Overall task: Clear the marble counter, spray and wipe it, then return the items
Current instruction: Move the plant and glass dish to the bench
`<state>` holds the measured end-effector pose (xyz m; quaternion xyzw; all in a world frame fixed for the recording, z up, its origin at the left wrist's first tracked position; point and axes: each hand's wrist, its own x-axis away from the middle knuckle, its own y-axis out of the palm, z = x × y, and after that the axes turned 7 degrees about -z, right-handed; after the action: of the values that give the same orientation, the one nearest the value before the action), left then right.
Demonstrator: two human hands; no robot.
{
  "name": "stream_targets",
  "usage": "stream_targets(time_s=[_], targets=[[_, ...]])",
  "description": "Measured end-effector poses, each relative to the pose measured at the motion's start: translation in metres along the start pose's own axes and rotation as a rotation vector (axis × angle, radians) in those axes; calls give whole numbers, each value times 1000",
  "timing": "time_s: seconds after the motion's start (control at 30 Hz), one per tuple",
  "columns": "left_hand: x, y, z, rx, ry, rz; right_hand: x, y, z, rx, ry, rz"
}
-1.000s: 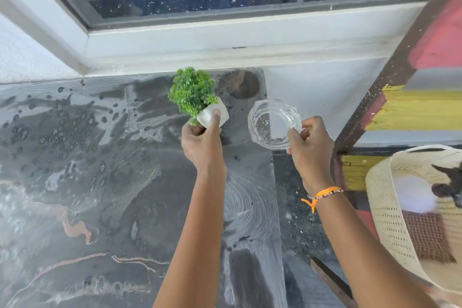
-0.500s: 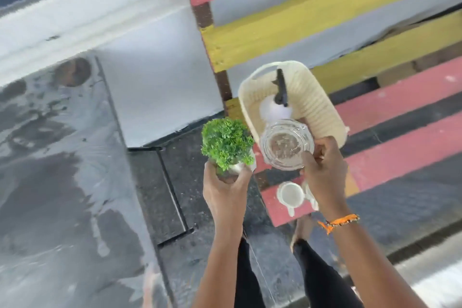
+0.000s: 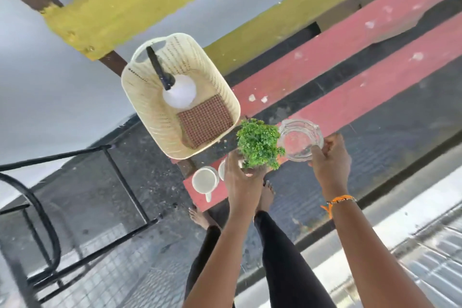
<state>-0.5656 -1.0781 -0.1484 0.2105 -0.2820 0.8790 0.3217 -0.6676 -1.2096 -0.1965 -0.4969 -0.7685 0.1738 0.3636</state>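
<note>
My left hand (image 3: 241,180) grips a small potted green plant (image 3: 258,144) by its white pot, which my fingers mostly hide. My right hand (image 3: 330,157) holds a clear glass dish (image 3: 300,139) by its near rim. Both are held above the red step (image 3: 350,97), just right of a cream plastic basket (image 3: 150,117). Inside the basket stand a white spray bottle (image 3: 180,91) with a black nozzle and a folded brown checked cloth (image 3: 205,124). Two white mugs (image 3: 205,180) sit on the red step below my left hand; the second is partly hidden. The marble counter is out of view.
Painted steps in yellow (image 3: 130,0) and red rise at the back. A black metal chair frame (image 3: 50,207) stands on the dark floor at the left. My bare feet (image 3: 200,217) and dark-trousered legs are below the hands.
The view has swung from the wet marble counter to the steps. Both hands carried the plant and the glass dish over, beside the basket and above the mugs.
</note>
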Motion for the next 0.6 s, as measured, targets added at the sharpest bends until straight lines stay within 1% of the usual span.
stream_targets(time_s=[0.17, 0.33, 0.47, 0.6], targets=[[-38, 45, -18, -237, 27, -2, -32, 19, 32, -12, 83, -21], [-66, 68, -37, -369, 90, -50, -55, 35, 47, -8, 86, -11], [-76, 82, -47, -290, 3, -43, -66, 41, 54, 17, 77, -70], [-80, 84, -48, -249, 43, 6, -67, 46, 61, -41, 84, -91]])
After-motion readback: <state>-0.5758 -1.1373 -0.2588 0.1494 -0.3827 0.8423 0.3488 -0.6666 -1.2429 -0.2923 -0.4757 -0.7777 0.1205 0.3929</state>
